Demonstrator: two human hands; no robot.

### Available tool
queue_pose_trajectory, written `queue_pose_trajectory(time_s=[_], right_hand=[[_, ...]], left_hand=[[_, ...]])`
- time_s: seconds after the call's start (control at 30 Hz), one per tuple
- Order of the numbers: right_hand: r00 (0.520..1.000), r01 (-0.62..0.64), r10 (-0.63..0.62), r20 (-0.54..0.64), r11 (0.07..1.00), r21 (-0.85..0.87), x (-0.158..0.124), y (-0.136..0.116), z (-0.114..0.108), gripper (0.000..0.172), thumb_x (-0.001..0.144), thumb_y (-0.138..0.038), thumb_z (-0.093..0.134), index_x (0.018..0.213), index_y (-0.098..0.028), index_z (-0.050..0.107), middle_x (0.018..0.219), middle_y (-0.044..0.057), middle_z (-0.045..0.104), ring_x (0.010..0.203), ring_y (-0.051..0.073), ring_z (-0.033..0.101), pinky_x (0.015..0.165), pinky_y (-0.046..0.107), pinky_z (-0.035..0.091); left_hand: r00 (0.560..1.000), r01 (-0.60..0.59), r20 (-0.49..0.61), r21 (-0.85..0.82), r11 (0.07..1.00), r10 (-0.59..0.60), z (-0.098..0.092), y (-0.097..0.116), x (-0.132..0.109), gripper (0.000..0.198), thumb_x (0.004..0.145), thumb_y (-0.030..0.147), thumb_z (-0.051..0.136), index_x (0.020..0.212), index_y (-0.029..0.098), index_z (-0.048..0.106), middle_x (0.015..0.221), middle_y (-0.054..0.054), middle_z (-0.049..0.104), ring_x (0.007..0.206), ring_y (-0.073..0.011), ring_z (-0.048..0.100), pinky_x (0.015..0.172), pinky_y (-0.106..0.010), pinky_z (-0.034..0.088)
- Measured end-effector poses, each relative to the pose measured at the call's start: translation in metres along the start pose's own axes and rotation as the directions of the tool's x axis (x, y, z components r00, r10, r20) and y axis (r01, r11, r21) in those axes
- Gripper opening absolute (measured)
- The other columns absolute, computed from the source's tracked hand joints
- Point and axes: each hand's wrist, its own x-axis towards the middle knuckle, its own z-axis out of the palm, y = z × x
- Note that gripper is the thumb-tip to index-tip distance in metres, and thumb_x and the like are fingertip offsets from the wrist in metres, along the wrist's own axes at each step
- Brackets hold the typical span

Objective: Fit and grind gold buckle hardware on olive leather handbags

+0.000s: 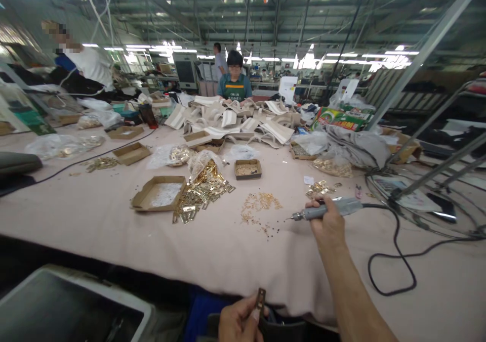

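Note:
My right hand [329, 223] is wrapped around a grey electric screwdriver [317, 212] held just over the table, its thin tip pointing left. A black cord runs from its back end. Down at the table's front edge, my left hand [241, 322] pinches a small slotted metal plate [260, 299] between thumb and fingers, the plate standing upright. Something dark lies under that hand; I cannot make out what it is. Left of the screwdriver tip, small gold screws [261, 205] are scattered on the cloth. A pile of gold metal plates [201, 193] spills from a plastic bag.
A cardboard tray [138, 200] and a small box [247, 169] stand around the plates. Beige fabric pieces [243, 122] are heaped at the back, where a person [234, 84] sits. Metal poles [425, 53] and the looping cord [398, 261] occupy the right side.

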Motion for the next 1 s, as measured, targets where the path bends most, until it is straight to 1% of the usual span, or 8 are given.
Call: queue_pose_trajectory(time_s=[0.07,0.2,0.3,0.43,0.6,0.73,0.83,1.0], right_hand=[[0.999,0.019,-0.018,0.039,0.999,-0.033,-0.034,-0.015,-0.004,0.037,0.069,-0.023,0.088,0.091,-0.017,0.059,0.084,-0.002,0.063,0.059,0.007,0.055,0.059,0.025,0.056],[0.996,0.084,-0.077,0.046,0.981,-0.174,-0.111,-0.029,-0.017,0.034,0.073,-0.029,0.088,0.089,-0.015,0.061,0.086,0.003,0.066,0.061,0.011,0.059,0.059,0.030,0.058],[0.991,0.134,-0.122,0.059,0.948,-0.289,-0.162,-0.027,-0.025,0.032,0.077,-0.034,0.085,0.085,-0.015,0.061,0.086,0.005,0.067,0.057,0.013,0.059,0.056,0.033,0.058],[0.975,0.191,-0.148,0.168,0.940,-0.281,-0.206,-0.016,-0.027,0.026,0.082,-0.030,0.083,0.085,-0.017,0.061,0.085,0.004,0.067,0.052,0.011,0.055,0.053,0.032,0.054],[0.930,0.238,-0.138,0.342,0.933,-0.270,-0.231,-0.005,-0.023,0.016,0.087,-0.025,0.077,0.083,-0.015,0.065,0.084,0.004,0.066,0.048,0.010,0.055,0.050,0.031,0.049],[0.894,0.264,-0.120,0.432,0.920,-0.290,-0.238,0.002,-0.023,0.013,0.089,-0.023,0.075,0.084,-0.015,0.066,0.084,0.004,0.066,0.047,0.011,0.056,0.048,0.031,0.048],[0.876,0.287,-0.121,0.467,0.909,-0.303,-0.240,0.006,-0.025,0.014,0.089,-0.022,0.075,0.082,-0.015,0.065,0.085,0.005,0.066,0.047,0.012,0.057,0.048,0.031,0.048],[0.876,0.301,-0.124,0.465,0.896,-0.327,-0.240,0.010,-0.027,0.017,0.088,-0.025,0.077,0.081,-0.015,0.065,0.084,0.004,0.066,0.047,0.012,0.057,0.047,0.031,0.048]], left_hand=[[0.999,-0.020,0.034,0.050,0.999,0.018,0.001,0.009,-0.008,0.052,0.087,0.057,0.064,0.099,0.009,0.079,0.059,-0.007,0.069,0.036,-0.0113,0.055,0.036,-0.017,0.030],[0.998,-0.046,0.048,0.050,0.998,0.044,0.004,0.018,-0.019,0.032,0.092,0.035,0.057,0.098,0.010,0.077,0.073,-0.009,0.074,0.047,-0.0129,0.066,0.041,-0.016,0.041],[0.998,-0.023,0.065,0.005,1.000,0.022,0.005,0.016,-0.022,0.031,0.090,0.028,0.055,0.098,0.009,0.077,0.080,-0.011,0.075,0.054,-0.0155,0.072,0.047,-0.018,0.050],[0.997,-0.007,0.079,-0.050,0.999,0.011,0.005,0.015,-0.026,0.030,0.085,0.028,0.060,0.091,0.006,0.079,0.066,-0.009,0.071,0.051,-0.0172,0.072,0.046,-0.019,0.053],[0.996,0.025,0.089,-0.145,0.989,-0.013,0.004,0.020,-0.029,0.032,0.080,0.027,0.063,0.096,0.005,0.080,0.074,-0.010,0.073,0.051,-0.0164,0.072,0.044,-0.019,0.053],[0.996,0.025,0.093,-0.178,0.984,-0.009,0.002,0.021,-0.030,0.030,0.078,0.025,0.063,0.091,0.004,0.080,0.070,-0.010,0.072,0.050,-0.0170,0.072,0.045,-0.019,0.054],[0.996,0.022,0.091,-0.194,0.981,-0.005,0.002,0.020,-0.030,0.026,0.077,0.023,0.063,0.086,0.004,0.079,0.067,-0.010,0.072,0.050,-0.0173,0.071,0.046,-0.020,0.055],[0.997,0.025,0.071,-0.191,0.981,-0.012,0.002,0.019,-0.030,0.023,0.079,0.023,0.064,0.081,0.005,0.079,0.063,-0.009,0.071,0.050,-0.0176,0.071,0.047,-0.021,0.056]])
